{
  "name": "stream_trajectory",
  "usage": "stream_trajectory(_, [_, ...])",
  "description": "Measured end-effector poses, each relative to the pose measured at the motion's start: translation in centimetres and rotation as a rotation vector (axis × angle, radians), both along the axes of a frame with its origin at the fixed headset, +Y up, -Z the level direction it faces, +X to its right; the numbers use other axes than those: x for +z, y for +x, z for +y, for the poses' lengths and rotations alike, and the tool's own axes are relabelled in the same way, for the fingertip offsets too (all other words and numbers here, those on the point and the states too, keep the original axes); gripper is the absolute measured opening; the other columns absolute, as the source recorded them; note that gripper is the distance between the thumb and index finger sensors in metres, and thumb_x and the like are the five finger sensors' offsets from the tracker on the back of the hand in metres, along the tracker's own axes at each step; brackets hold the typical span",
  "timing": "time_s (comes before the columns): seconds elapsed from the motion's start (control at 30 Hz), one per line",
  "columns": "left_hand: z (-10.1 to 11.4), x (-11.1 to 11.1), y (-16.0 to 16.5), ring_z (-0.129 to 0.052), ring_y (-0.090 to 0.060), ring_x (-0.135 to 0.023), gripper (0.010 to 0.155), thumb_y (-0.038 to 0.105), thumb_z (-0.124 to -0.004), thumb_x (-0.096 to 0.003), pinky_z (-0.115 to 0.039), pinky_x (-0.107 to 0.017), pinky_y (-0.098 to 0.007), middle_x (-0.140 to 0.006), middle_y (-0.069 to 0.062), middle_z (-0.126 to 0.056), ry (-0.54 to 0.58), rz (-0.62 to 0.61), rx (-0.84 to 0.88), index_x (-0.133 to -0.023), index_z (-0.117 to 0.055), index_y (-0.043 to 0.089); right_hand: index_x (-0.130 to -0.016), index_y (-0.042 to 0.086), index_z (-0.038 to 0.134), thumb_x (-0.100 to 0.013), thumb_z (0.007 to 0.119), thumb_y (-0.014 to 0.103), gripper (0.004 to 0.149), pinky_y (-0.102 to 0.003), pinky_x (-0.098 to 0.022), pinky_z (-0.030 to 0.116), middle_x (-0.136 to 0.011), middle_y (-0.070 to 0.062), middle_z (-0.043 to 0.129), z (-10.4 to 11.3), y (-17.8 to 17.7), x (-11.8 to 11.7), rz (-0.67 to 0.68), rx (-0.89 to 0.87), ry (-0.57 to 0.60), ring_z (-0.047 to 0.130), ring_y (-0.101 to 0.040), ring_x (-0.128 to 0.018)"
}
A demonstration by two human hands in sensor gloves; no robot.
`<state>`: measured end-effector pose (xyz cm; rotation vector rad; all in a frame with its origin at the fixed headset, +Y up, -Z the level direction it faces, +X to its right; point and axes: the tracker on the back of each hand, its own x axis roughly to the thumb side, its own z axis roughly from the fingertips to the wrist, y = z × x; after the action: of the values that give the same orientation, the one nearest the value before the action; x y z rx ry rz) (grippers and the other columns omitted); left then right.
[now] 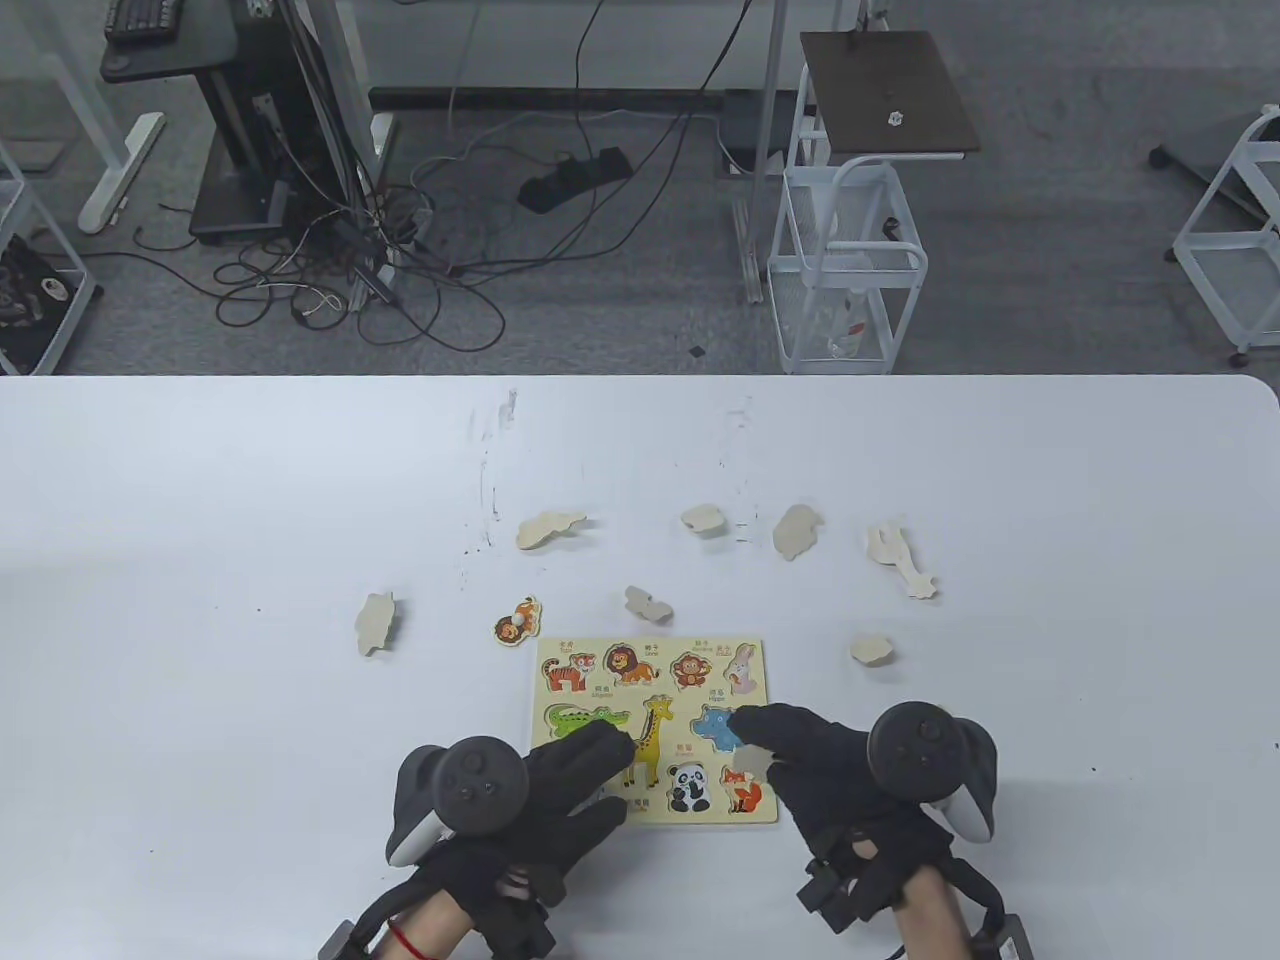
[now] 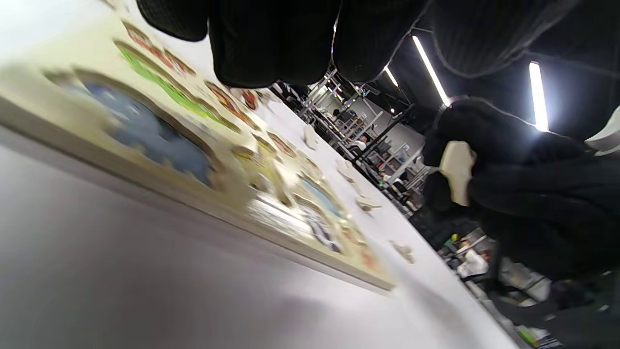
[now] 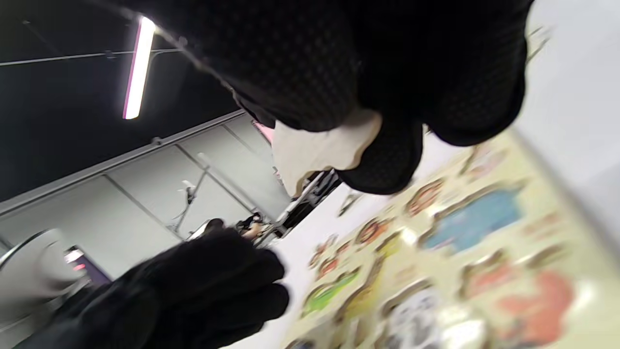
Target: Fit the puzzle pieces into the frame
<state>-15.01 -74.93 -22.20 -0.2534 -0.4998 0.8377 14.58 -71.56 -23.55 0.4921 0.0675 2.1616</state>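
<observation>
My right hand (image 1: 800, 770) pinches a face-down piece (image 3: 319, 148) above the frame (image 1: 655, 735), left hand (image 1: 560, 790) fingers straight, steadying its near-left; blind orientation risks jamming it.

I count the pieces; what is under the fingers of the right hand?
The right hand pinches a pale wooden piece above the puzzle frame, over the blue hippo picture. Its printed side is hidden.

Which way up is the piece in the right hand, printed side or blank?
Cannot tell fully: the puzzle piece pinched in the right hand shows only plain wood in both wrist views; the table view hides it.
</observation>
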Motion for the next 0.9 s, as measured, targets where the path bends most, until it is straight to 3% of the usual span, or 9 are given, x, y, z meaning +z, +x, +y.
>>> stream_trajectory(0.07, [-0.3,-0.1,0.7,-0.1,-0.032,-0.083,0.065,0.052,-0.078,-0.0446,-0.072,-0.069,-0.053,-0.099,-0.01,-0.088,-0.048,-0.02,0.029,-0.102,-0.068,0.023,-0.091,0.016,0.081,-0.034,0.092,0.01,0.058,-0.049,-0.046,0.09,-0.086,-0.011,0.085,-0.3,-1.0,0.2,0.017,-0.024,0.009,0.11,-0.03,-0.058])
stream_trajectory(0.17, [-0.5,-0.1,1.7,-0.106,-0.027,-0.074,0.064,0.051,-0.08,-0.0441,-0.078,-0.065,-0.05,-0.093,-0.008,-0.094,-0.035,-0.011,0.011,-0.101,-0.07,0.022,-0.09,0.017,0.082,-0.033,0.094,0.011,0.058,-0.048,-0.044,0.091,-0.083,-0.011,0.088,-0.6,-2.4,0.6,0.053,-0.059,0.019,0.111,-0.029,-0.057])
stream_trajectory(0.6, [0.9,0.6,1.6,-0.114,-0.015,-0.048,0.042,0.049,-0.094,-0.0377,-0.087,-0.057,-0.043,-0.061,0.005,-0.111,0.15,0.133,-0.041,-0.075,-0.095,0.029,-0.09,0.018,0.082,-0.033,0.098,0.017,0.059,-0.046,-0.045,0.092,-0.085,-0.011,0.087,-0.6,-5.0,1.7,0.065,0.028,0.097,0.112,-0.027,-0.057])
stream_trajectory(0.73, [2.2,1.7,1.4,-0.114,-0.014,-0.05,0.041,0.049,-0.095,-0.0374,-0.087,-0.059,-0.042,-0.063,0.006,-0.111,0.364,0.173,-0.142,-0.075,-0.096,0.032,-0.092,0.015,0.079,-0.038,0.09,0.036,0.058,-0.053,-0.046,0.085,-0.089,-0.012,0.083,-1.4,-3.9,1.3,-0.022,0.033,0.032,0.105,-0.035,-0.06])
stream_trajectory(0.8, [2.9,2.4,1.5,-0.114,-0.014,-0.052,0.041,0.048,-0.095,-0.0372,-0.086,-0.06,-0.043,-0.064,0.006,-0.111,0.521,0.167,-0.201,-0.075,-0.095,0.033,-0.091,0.013,0.079,-0.042,0.082,0.043,0.058,-0.053,-0.042,0.085,-0.088,-0.014,0.083,-2.4,-3.0,0.9,-0.078,-0.041,-0.115,0.105,-0.037,-0.056])
stream_trajectory(0.9, [3.6,3.4,2.0,-0.114,-0.013,-0.055,0.04,0.046,-0.097,-0.0359,-0.086,-0.062,-0.042,-0.066,0.008,-0.11,0.665,0.142,-0.258,-0.075,-0.095,0.035,-0.083,0.009,0.088,-0.043,0.079,0.048,0.057,-0.054,-0.033,0.085,-0.079,-0.017,0.09,-3.8,-2.5,0.3,-0.113,-0.196,-0.334,0.107,-0.038,-0.042])
